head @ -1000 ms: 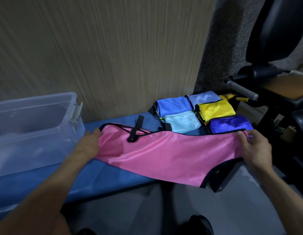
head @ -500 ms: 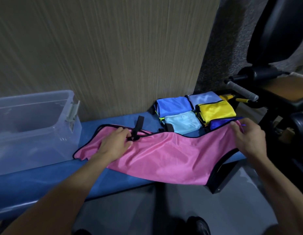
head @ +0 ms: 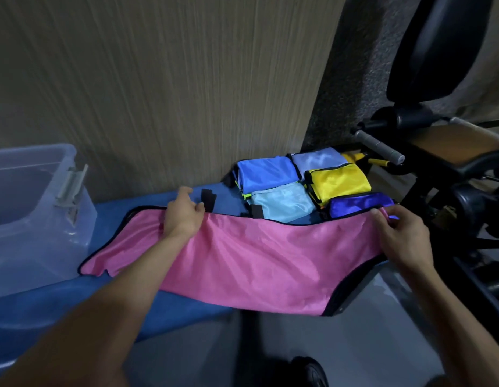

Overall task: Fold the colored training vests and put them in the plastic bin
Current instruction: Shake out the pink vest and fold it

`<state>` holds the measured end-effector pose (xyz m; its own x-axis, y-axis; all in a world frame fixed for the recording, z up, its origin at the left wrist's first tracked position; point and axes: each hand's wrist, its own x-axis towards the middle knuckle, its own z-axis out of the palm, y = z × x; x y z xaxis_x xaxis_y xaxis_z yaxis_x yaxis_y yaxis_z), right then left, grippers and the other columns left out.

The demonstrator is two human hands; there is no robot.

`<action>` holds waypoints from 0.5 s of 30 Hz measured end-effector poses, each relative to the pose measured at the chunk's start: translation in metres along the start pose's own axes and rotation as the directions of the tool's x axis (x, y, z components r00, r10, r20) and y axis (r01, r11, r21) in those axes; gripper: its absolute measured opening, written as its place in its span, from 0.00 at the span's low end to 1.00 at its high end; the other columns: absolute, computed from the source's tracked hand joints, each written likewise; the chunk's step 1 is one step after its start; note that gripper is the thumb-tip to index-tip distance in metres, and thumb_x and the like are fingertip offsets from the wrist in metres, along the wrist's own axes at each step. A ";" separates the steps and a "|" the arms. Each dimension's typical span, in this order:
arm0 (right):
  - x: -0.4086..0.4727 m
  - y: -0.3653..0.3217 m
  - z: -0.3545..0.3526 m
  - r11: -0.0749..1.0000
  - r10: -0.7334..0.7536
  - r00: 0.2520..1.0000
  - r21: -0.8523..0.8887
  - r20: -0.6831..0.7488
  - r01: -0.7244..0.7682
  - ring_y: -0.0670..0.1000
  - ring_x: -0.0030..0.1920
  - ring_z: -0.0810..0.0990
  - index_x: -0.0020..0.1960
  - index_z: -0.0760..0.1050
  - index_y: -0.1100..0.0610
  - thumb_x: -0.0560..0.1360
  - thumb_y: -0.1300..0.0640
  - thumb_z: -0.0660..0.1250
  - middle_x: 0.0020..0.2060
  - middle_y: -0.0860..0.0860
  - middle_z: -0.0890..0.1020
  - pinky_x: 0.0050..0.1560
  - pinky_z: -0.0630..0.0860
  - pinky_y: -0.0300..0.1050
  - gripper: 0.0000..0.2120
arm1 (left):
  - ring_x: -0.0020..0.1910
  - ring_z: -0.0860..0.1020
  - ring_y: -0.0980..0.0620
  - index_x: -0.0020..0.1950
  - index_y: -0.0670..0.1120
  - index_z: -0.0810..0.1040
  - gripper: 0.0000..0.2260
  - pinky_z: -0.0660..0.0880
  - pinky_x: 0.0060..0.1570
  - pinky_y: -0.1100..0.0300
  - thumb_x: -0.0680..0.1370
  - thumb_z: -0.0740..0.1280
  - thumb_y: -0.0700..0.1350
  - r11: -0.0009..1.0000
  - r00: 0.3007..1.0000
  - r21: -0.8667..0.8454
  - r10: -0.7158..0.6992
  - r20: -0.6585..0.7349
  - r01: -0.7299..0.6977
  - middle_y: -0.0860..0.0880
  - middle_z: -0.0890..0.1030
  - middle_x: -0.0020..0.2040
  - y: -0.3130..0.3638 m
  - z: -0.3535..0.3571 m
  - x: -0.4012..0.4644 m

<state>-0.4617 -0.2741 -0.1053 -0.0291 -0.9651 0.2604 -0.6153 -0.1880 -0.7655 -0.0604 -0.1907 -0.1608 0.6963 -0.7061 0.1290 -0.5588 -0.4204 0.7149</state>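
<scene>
A pink training vest with black trim lies spread across the blue bench, its near edge hanging over the front. My left hand rests on its far edge, fingers pinching the fabric beside a black strap. My right hand pinches the vest's right end and holds it slightly raised. Behind the vest sit several folded vests: blue, pale lilac, light blue, yellow and dark blue. The clear plastic bin stands at the bench's left end.
A wood-grain wall panel runs right behind the bench. Black gym equipment with a padded seat and a grey handle crowds the right side. Grey floor lies below, with a dark shoe at the bottom.
My left hand has slid right along the vest's far edge from the left end to the black strap. The right hand still holds the right end, drawn a little inward.
</scene>
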 end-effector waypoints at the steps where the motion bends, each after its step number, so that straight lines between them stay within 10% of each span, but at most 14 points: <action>1: 0.000 0.000 -0.001 1.000 0.002 1.000 0.000 -0.001 -0.002 0.56 0.44 0.81 0.44 0.80 0.52 0.79 0.49 0.68 0.36 0.49 0.82 0.47 0.74 0.50 0.08 | 0.52 0.82 0.42 0.69 0.45 0.70 0.20 0.78 0.54 0.48 0.78 0.69 0.43 0.999 0.999 0.048 0.024 0.029 -0.025 0.46 0.85 0.46 0.003 0.000 -0.003; 4: 0.000 0.002 -0.003 1.000 0.007 1.000 0.000 -0.010 -0.007 0.54 0.44 0.81 0.44 0.80 0.51 0.79 0.50 0.69 0.36 0.50 0.81 0.46 0.72 0.48 0.08 | 0.61 0.75 0.39 0.73 0.44 0.65 0.27 0.75 0.58 0.43 0.76 0.69 0.44 0.948 0.980 0.257 0.159 0.116 -0.185 0.43 0.76 0.62 0.022 0.002 -0.017; 11: 0.000 0.001 -0.004 0.997 0.025 1.000 0.070 0.004 -0.026 0.52 0.43 0.82 0.46 0.82 0.54 0.78 0.48 0.69 0.41 0.51 0.85 0.45 0.73 0.47 0.10 | 0.55 0.72 0.48 0.63 0.48 0.75 0.14 0.75 0.53 0.47 0.79 0.65 0.50 0.682 0.723 0.242 0.665 0.187 -0.690 0.50 0.73 0.57 0.046 0.014 -0.067; 15: -0.005 -0.005 -0.002 0.985 0.008 0.999 0.173 0.043 -0.015 0.48 0.36 0.79 0.42 0.82 0.54 0.78 0.48 0.70 0.35 0.50 0.84 0.40 0.74 0.45 0.11 | 0.62 0.71 0.47 0.67 0.50 0.74 0.25 0.68 0.63 0.48 0.82 0.55 0.65 0.826 0.872 0.295 0.415 0.261 -0.481 0.51 0.75 0.63 0.053 0.020 -0.057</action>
<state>-0.4599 -0.2678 -0.1020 0.0002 -0.9735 0.2289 -0.4691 -0.2022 -0.8597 -0.1388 -0.1841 -0.1435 0.2579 -0.9385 0.2296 -0.9291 -0.1757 0.3255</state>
